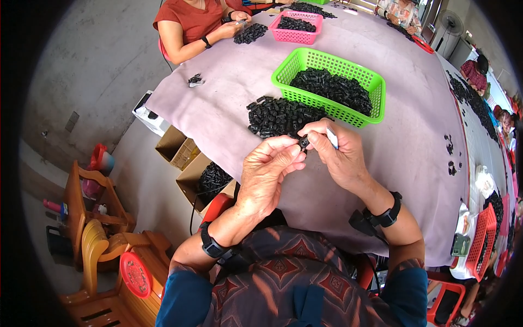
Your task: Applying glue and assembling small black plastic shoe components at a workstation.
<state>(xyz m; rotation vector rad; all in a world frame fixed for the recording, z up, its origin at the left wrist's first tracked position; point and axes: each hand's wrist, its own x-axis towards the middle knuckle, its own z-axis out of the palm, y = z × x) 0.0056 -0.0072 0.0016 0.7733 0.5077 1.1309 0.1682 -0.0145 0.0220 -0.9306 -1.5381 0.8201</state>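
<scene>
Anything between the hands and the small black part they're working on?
Nothing visible. The left hand and right hand both pinch the small black part directly at their fingertips, above the cloth-covered table. The right hand also holds a thin white tool beside it.

Small workshop, cloth-covered table, baskets of black parts, seated workers

1. Your left hand and right hand pinch a small black part.
2. Before you lies a pile of black parts on a mauve cloth.
3. The near basket is bright green; the far basket is pink.
4. Your shirt shows a dark red-and-blue diamond pattern.
</scene>
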